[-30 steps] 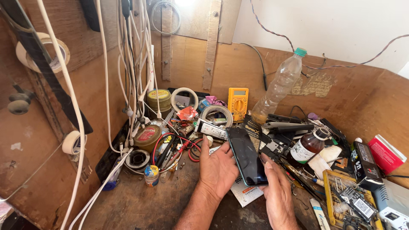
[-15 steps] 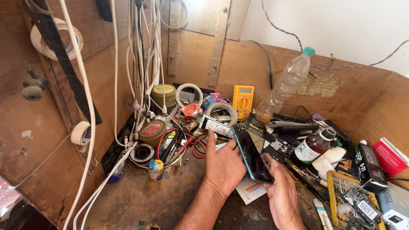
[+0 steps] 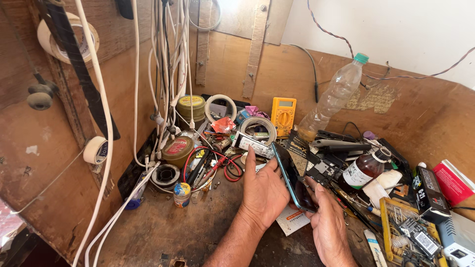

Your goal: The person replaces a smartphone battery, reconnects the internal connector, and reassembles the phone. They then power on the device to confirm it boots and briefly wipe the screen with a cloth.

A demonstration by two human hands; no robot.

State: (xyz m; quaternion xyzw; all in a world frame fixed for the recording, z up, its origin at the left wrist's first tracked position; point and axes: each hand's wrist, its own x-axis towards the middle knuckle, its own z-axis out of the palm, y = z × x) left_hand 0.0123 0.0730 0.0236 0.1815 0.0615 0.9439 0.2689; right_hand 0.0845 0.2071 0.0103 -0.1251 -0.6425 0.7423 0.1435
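A dark smartphone (image 3: pixel 294 178) with a teal edge is tilted up on its long side over the workbench. My left hand (image 3: pixel 263 190) lies against its back on the left, fingers spread upward. My right hand (image 3: pixel 327 220) grips its lower right edge, thumb on the screen side. Under the phone lies a white paper slip (image 3: pixel 292 219). Just beyond my left fingers sit a white flat module (image 3: pixel 254 144) and red and black wires (image 3: pixel 225 165).
A yellow multimeter (image 3: pixel 283 115), tape rolls (image 3: pixel 220 106), round tins (image 3: pixel 177 149) and a tilted plastic bottle (image 3: pixel 334 97) crowd the back. A brown glass bottle (image 3: pixel 365 169), black tools, a yellow parts tray (image 3: pixel 406 227) and boxes fill the right. White cables (image 3: pixel 163 74) hang at left.
The phone has tipped from lying fairly flat to standing on its edge between my hands. The view has shifted slightly right and down.
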